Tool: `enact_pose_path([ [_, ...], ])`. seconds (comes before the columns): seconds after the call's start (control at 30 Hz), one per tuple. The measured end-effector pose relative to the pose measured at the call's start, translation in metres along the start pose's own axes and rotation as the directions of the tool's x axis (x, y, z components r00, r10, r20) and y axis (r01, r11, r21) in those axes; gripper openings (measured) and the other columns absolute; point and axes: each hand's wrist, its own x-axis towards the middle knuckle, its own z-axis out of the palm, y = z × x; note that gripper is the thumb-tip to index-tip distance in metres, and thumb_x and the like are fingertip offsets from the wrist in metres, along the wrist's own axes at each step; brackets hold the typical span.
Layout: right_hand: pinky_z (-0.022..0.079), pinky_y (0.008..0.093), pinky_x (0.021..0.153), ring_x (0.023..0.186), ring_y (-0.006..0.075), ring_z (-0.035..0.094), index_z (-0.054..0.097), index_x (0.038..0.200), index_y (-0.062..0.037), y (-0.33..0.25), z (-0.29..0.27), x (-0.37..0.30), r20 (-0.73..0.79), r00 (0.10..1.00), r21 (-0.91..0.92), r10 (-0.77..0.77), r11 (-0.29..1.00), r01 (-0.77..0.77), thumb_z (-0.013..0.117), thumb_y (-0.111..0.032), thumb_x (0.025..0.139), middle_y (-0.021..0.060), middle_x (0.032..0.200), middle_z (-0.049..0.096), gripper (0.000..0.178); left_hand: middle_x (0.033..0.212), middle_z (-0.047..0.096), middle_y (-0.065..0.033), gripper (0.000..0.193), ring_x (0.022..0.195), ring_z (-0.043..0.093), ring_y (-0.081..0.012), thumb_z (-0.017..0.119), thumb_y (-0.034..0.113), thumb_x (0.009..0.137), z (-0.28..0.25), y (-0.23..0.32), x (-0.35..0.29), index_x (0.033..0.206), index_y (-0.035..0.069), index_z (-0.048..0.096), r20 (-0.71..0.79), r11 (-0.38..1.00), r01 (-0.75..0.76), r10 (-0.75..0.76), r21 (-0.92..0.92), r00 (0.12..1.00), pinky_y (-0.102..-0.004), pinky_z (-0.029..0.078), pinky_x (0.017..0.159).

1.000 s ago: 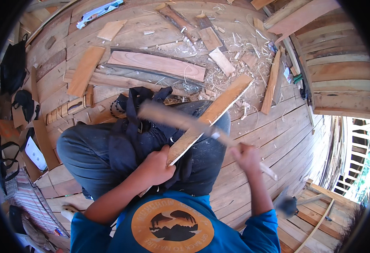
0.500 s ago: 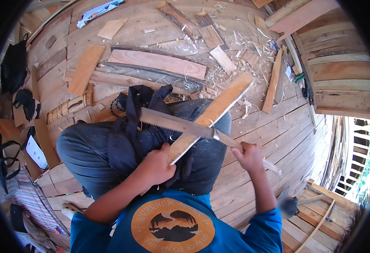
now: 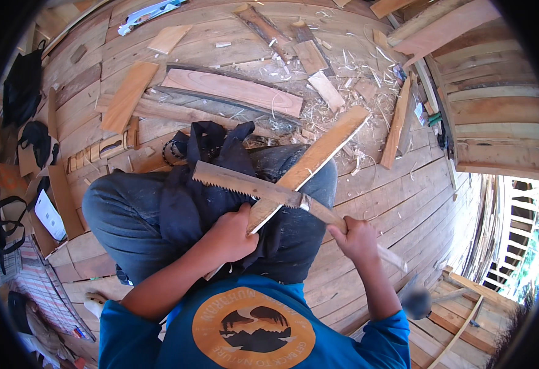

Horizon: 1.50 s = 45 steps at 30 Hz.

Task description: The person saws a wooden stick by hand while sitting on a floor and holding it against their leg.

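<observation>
A hand saw (image 3: 245, 186) with a toothed blade and a long wooden handle lies slantwise across a flat wooden board (image 3: 321, 147). My right hand (image 3: 353, 238) is closed round the saw's handle. With my left hand (image 3: 235, 232) I grip the near end of the board, which rests over my lap and points away to the right. The blade crosses the board a little beyond my left hand, its teeth toward me. Beneath the blade's far end, a dark cloth (image 3: 186, 209) is bunched on my lap.
Several loose planks lie ahead on the floor, among them a reddish board (image 3: 232, 92) and an orange-brown one (image 3: 130, 96). Curled shavings (image 3: 358, 138) are scattered around. Cardboard boxes (image 3: 63, 203) and black bags (image 3: 23, 86) stand at the left. A slatted wooden structure (image 3: 497, 117) is at the right.
The saw has moved slightly left and toward me along its length, its blade still across the board. My right hand has shifted left with it. My left hand keeps its grip.
</observation>
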Motion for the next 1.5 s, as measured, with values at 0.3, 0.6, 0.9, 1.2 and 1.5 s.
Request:
enact_pose_path([
  [0.3, 0.047, 0.0469, 0.055, 0.057, 0.0384, 0.06, 0.06, 0.063, -0.0029, 0.033, -0.021, 0.015, -0.01, 0.994, 0.046, 0.109, 0.993, -0.108, 0.061, -0.059, 0.08, 0.0196, 0.056, 0.057, 0.058, 0.088, 0.059, -0.0361, 0.052, 0.089, 0.059, -0.0489, 0.055, 0.011, 0.075, 0.005, -0.008, 0.007, 0.118, -0.014, 0.041, 0.009, 0.997, -0.078, 0.078, 0.015, 0.997, -0.048, 0.049, 0.081],
  [0.6, 0.048, 0.0474, 0.058, 0.062, 0.0382, 0.062, 0.064, 0.07, 0.0013, 0.076, -0.032, 0.061, -0.023, 0.908, 0.142, 0.417, 0.901, -0.41, 0.058, -0.057, 0.084, 0.0219, 0.064, 0.062, 0.061, 0.088, 0.059, -0.0367, 0.058, 0.088, 0.06, -0.0489, 0.056, 0.011, 0.075, -0.003, -0.004, 0.001, 0.123, -0.014, 0.039, 0.039, 1.0, -0.022, 0.022, 0.006, 0.999, -0.0475, 0.049, 0.081],
  [0.9, 0.046, 0.0469, 0.057, 0.059, 0.0404, 0.059, 0.063, 0.068, 0.0014, 0.022, -0.003, 0.039, -0.004, 0.996, 0.242, 0.091, 0.966, -0.087, 0.062, -0.055, 0.082, 0.0224, 0.06, 0.058, 0.059, 0.096, 0.056, -0.0389, 0.058, 0.097, 0.057, -0.0489, 0.055, 0.012, 0.076, -0.012, -0.002, 0.002, 0.125, -0.014, 0.04, 0.112, 0.995, 0.023, -0.012, -0.095, 0.994, -0.0464, 0.047, 0.086],
  [1.2, 0.039, 0.0414, 0.05, 0.049, 0.0292, 0.052, 0.057, 0.075, 0.0026, 0.076, -0.007, 0.032, -0.155, 0.932, 0.438, 0.329, 0.868, -0.233, 0.057, -0.04, 0.091, 0.0171, 0.055, 0.049, 0.046, 0.07, 0.045, 0.0023, 0.025, 0.054, 0.044, -0.007, 0.052, 0.004, 0.073, -0.033, -0.018, 0.019, 0.097, 0.006, 0.046, 0.49, 0.856, 0.145, 0.138, -0.496, 0.861, -0.0231, 0.038, 0.046],
  [1.5, 0.048, 0.0436, 0.056, 0.061, 0.0362, 0.062, 0.059, 0.089, -0.0031, -0.032, -0.029, -0.007, 0.077, 0.997, 0.306, -0.022, 0.952, -0.003, 0.059, -0.044, 0.088, 0.0172, 0.06, 0.058, 0.041, 0.066, 0.041, 0.005, 0.022, 0.044, 0.037, -0.0024, 0.053, 0.003, 0.076, -0.033, -0.027, 0.022, 0.091, 0.012, 0.038, 0.709, 0.556, 0.55, 0.105, -0.623, 0.698, -0.0195, 0.027, 0.038],
])
